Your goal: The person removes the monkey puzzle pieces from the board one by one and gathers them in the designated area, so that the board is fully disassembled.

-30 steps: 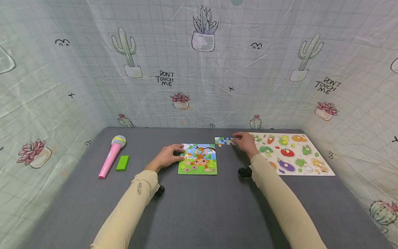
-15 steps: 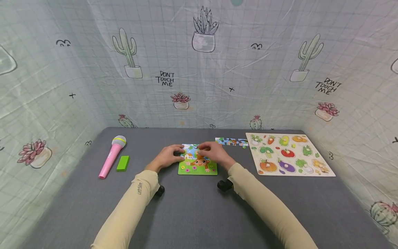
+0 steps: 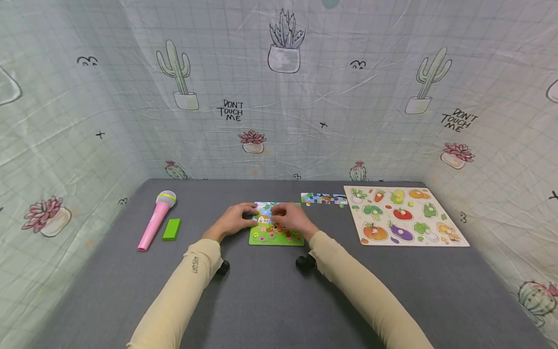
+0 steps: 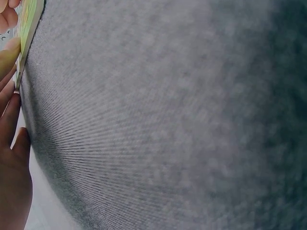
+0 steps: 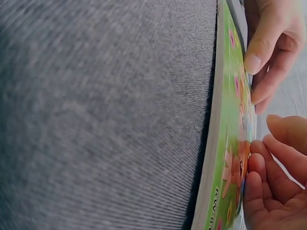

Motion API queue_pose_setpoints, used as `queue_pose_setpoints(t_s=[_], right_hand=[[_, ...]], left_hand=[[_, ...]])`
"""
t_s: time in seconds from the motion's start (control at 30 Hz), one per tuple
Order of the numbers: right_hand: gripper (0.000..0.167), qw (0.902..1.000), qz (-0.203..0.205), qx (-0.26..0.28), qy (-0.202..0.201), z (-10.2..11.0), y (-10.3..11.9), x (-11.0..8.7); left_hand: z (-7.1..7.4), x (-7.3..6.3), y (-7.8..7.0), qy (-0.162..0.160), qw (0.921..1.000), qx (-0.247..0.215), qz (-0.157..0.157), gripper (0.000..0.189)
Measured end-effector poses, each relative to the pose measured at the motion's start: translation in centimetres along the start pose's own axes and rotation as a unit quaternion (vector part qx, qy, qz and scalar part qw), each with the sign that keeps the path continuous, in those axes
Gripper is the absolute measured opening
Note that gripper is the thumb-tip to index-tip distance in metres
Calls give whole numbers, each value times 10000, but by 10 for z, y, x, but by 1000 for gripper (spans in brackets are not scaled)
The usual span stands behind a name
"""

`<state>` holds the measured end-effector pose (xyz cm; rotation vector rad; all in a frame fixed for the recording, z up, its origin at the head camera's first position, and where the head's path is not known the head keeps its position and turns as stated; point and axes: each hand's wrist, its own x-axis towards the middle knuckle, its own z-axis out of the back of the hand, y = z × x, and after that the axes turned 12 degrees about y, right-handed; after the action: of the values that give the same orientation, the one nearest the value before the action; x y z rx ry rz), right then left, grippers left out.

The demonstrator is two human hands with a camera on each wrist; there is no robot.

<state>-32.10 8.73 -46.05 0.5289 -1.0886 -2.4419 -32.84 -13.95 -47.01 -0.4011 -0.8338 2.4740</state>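
Monkey puzzle [image 3: 272, 234] central; left hand [image 3: 234, 220] relaxed, touching 9 o'clock edge. Right hand [image 3: 294, 217], thumb apart, touches it toward 1 o'clock; no held piece visible. Likely fitting step; next probably calls for pressing flush, loose pieces [image 3: 323, 198] at 2 o'clock.

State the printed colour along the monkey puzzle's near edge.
Green; that part of the monkey puzzle shows best in the right wrist view.
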Motion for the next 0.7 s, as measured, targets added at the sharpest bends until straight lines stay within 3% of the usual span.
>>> queue_pose_setpoints(t_s=[0.7], right_hand=[[32,9998,72,-65,186,-5,4,-3]], left_hand=[[2,-6,4,195,9997,96,-95,40]])
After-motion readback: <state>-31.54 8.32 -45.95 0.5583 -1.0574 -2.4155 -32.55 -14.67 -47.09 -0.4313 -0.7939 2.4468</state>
